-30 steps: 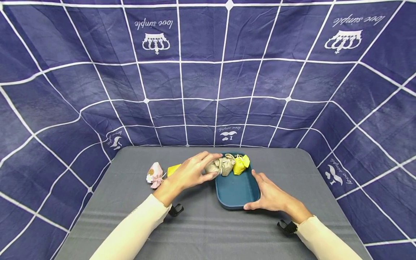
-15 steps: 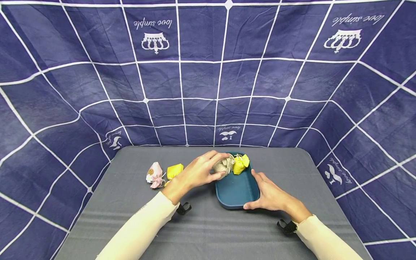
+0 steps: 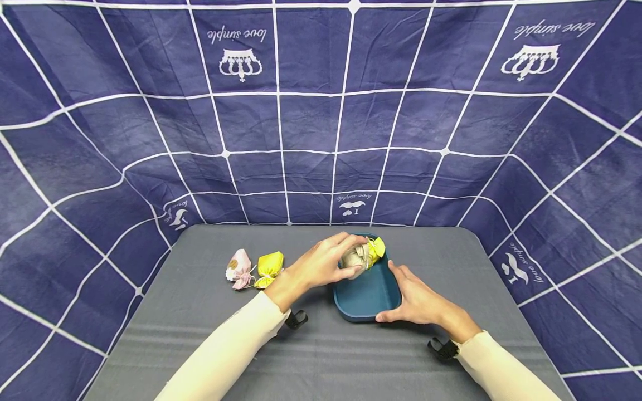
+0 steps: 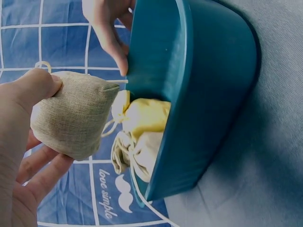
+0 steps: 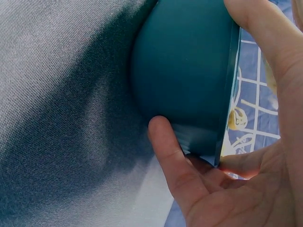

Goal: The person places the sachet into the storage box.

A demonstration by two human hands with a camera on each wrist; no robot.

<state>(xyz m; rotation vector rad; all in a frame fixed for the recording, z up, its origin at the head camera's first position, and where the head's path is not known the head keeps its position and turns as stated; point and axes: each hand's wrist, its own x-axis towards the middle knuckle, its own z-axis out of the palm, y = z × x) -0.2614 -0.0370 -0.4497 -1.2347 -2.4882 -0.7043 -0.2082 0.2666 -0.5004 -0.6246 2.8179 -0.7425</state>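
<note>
A beige linen drawstring pouch (image 4: pixel 75 113) is pinched between the thumb and fingers of my left hand (image 3: pixel 326 263), over the far left part of a teal bin (image 3: pixel 363 301). Inside the bin lie a yellow pouch (image 4: pixel 147 116) and a second beige pouch (image 4: pixel 147 153), side by side at the far end. In the head view the held pouch and my fingers hide that second beige one. My right hand (image 3: pixel 418 301) grips the bin's right side, thumb at the near corner and fingers along the wall.
Left of the bin, a yellow pouch (image 3: pixel 271 264) and a pink pouch (image 3: pixel 239 267) with a flower lie on the grey tabletop (image 3: pixel 321 356). Blue gridded cloth (image 3: pixel 311 122) hangs behind the table and along both sides.
My left hand has carried the beige pouch rightward, over the bin. The yellow pouch on the table has come out from behind that hand. My right hand and the bin stay put.
</note>
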